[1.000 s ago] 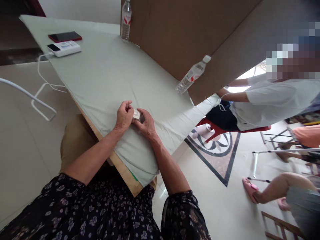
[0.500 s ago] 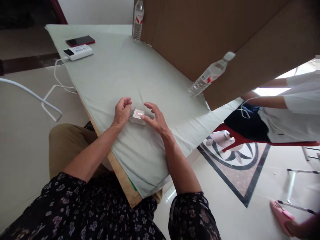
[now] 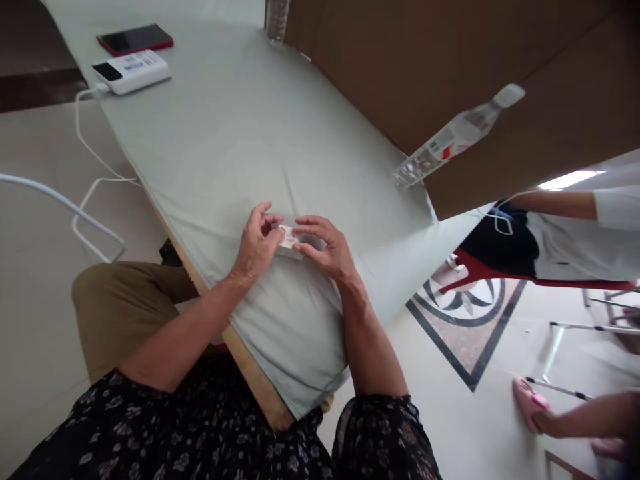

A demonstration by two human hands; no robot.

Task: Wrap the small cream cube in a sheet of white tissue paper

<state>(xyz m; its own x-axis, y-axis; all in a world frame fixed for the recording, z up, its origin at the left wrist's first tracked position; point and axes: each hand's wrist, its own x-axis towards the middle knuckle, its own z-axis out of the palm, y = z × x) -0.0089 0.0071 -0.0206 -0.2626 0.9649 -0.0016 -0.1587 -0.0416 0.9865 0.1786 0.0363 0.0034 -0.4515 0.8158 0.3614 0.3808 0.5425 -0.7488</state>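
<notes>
A small flat whitish packet [image 3: 287,236] is held just above the pale green cloth of the table [image 3: 235,133], near its front edge. My left hand [image 3: 257,245] pinches the packet's left end between thumb and fingertips. My right hand [image 3: 324,247] pinches its right end with curled fingers. Both forearms come up from the bottom of the picture, with dark flowered sleeves at the elbows. What the packet contains is too small to make out.
A white power bank [image 3: 131,71] with a trailing cable and a red-edged phone [image 3: 135,39] lie at the far left. A water bottle [image 3: 453,141] leans against a big brown cardboard sheet [image 3: 450,73]; another bottle [image 3: 276,20] stands behind. Other people sit at right.
Half a second ago the packet lay on the cloth with both hands open beside it. Now both hands have closed on its ends. The view has swung slightly.
</notes>
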